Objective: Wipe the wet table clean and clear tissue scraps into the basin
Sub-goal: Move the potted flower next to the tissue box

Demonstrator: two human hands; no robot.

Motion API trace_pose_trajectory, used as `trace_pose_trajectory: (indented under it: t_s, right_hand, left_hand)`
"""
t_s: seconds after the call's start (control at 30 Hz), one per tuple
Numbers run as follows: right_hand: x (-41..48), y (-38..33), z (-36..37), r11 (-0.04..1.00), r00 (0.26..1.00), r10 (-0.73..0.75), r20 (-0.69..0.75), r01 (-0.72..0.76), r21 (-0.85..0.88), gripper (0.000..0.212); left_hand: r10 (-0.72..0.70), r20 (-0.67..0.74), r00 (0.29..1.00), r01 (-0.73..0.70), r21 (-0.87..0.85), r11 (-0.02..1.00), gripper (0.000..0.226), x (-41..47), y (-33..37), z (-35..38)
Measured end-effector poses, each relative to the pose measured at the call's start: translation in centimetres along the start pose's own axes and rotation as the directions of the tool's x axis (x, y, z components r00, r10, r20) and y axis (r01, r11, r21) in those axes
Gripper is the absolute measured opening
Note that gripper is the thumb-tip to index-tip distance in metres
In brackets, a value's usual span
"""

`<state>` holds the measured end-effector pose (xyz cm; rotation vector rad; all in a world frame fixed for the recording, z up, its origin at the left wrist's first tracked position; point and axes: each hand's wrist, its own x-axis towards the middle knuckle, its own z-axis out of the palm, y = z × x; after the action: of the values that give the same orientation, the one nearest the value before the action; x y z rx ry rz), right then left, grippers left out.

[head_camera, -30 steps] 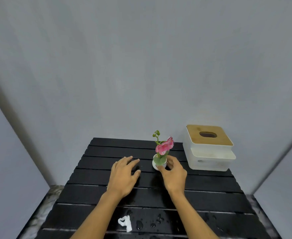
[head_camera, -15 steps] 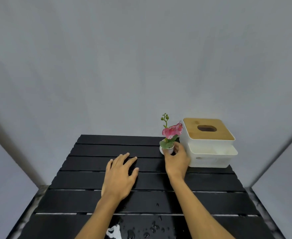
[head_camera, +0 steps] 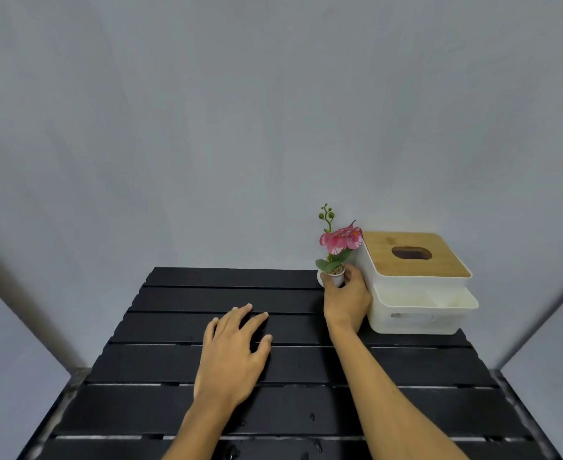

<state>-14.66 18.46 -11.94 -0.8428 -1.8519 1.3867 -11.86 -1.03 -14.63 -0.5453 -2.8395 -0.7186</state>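
A black slatted table fills the lower half of the head view, with water drops on its near slats. My right hand is shut on a small white flower pot holding a pink flower, at the table's far edge right beside the tissue box. My left hand lies flat on the middle slats, fingers spread, holding nothing. No tissue scrap and no basin are in view.
A white tissue box with a wooden lid stands at the far right corner of the table. A grey wall rises straight behind the table. Pale floor shows at both lower sides.
My right hand has carried the flower pot from the table's middle back and right, up to the tissue box. The view tilted up, so the white tissue scrap left the frame. My left hand stayed flat.
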Motion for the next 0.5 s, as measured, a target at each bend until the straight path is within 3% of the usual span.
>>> trace_pose_trajectory:
  t_s: [0.2,0.5]
  right_hand:
    - [0.76,0.43,0.4,0.998,1.0,-0.017,0.007,0.017,-0.061,0.027]
    - [1.02,0.92,0.46,0.998,0.998,-0.036,0.047,0.038,-0.044,0.042]
  left_hand:
    - [-0.001,-0.01,1.0,0.001,-0.008,1.0,0.061,0.02,0.01,-0.04]
    - [-0.006,-0.008,1.0,0.006,-0.021,1.0,0.043,0.04,0.12,-0.08]
